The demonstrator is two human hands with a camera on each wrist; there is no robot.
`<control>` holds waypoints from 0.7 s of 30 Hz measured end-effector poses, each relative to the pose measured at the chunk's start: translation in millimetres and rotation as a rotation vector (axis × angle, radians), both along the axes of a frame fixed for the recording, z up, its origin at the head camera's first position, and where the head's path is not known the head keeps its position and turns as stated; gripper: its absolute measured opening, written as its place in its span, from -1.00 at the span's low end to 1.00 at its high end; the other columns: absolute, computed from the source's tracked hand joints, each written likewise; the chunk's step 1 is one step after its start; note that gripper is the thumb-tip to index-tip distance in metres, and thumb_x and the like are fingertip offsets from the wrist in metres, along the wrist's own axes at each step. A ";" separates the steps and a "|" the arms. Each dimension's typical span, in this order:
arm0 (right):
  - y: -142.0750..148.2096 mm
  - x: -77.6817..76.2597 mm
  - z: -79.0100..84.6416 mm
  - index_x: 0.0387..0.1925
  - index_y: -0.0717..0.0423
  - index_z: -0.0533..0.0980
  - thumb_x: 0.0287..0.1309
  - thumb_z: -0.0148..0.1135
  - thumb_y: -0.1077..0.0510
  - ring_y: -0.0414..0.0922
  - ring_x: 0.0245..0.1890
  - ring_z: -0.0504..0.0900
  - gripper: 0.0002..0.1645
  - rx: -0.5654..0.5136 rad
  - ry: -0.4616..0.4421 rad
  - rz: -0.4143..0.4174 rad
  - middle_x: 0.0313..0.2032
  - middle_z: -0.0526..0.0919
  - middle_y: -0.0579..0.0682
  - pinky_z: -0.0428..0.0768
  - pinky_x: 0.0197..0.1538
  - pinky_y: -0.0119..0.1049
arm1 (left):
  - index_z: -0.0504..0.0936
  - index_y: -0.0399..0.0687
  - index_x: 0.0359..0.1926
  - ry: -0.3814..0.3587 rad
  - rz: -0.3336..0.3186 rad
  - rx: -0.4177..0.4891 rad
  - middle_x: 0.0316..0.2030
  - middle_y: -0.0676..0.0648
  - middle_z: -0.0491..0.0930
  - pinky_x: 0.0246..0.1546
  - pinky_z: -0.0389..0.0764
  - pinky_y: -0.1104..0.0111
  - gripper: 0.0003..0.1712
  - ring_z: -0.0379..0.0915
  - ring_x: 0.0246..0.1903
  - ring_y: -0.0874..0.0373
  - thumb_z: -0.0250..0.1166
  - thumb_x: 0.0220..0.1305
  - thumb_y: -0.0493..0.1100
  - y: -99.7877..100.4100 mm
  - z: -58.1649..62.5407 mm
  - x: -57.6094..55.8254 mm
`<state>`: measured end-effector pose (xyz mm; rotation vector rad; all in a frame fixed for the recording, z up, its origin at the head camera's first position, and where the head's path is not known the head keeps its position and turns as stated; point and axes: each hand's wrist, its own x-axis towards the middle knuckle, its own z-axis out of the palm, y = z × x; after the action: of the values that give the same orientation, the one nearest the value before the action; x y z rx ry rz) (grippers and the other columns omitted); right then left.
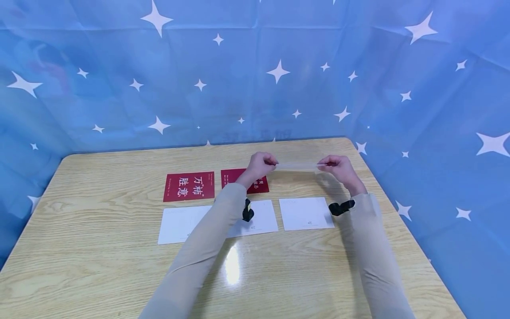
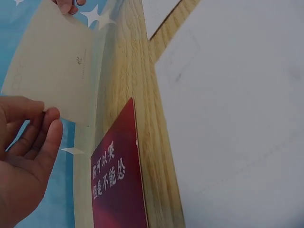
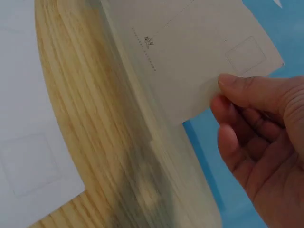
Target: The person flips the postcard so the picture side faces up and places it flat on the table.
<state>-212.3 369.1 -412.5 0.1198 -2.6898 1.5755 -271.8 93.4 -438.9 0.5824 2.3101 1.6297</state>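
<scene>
The wood-grained bench carries two red cards with white lettering, side by side, and, nearer the person, three white cards in a row.

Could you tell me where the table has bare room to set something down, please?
The table is bare from its left edge to the red cards, and on the near side of the white cards, though both sleeves cross there. Mid-table is crowded with those cards; toward the back right, the left hand and right hand hold a postcard.
</scene>
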 end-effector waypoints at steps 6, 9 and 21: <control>10.9 -1.2 -13.8 -0.12 0.43 0.56 0.24 0.07 0.37 -0.31 -0.12 0.52 -0.76 0.044 -0.065 0.000 -0.14 0.63 0.00 0.48 -0.03 -0.47 | 0.69 -0.22 -0.14 -0.066 0.007 -0.008 -0.14 -0.12 0.63 -0.20 0.55 0.40 -0.80 0.52 -0.18 0.10 0.21 0.26 -0.29 -1.2 -2.8 1.3; 12.8 -1.3 -17.2 -0.12 0.42 0.56 0.26 0.01 0.36 -0.24 0.00 0.44 -0.73 0.048 -0.080 0.006 -0.02 0.57 0.13 0.40 -0.02 -0.49 | 0.69 -0.22 -0.16 -0.067 0.012 -0.013 -0.15 -0.12 0.63 -0.22 0.56 0.41 -0.81 0.53 -0.20 0.10 0.26 0.22 -0.29 0.1 -3.4 2.8; 7.0 -2.3 -20.3 0.01 0.40 0.51 0.15 0.21 0.32 -0.20 -0.17 0.52 -0.63 0.069 -0.142 0.029 0.06 0.49 0.31 0.49 -0.22 -0.55 | 0.61 -0.26 -0.01 -0.071 -0.004 -0.097 -0.02 -0.13 0.53 -0.20 0.57 0.41 -0.69 0.47 -0.15 0.08 0.27 0.18 -0.35 7.4 -11.9 7.6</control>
<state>-214.6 376.1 -432.8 0.0502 -2.8641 1.5555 -264.2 100.8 -450.7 0.4992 2.3202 1.5013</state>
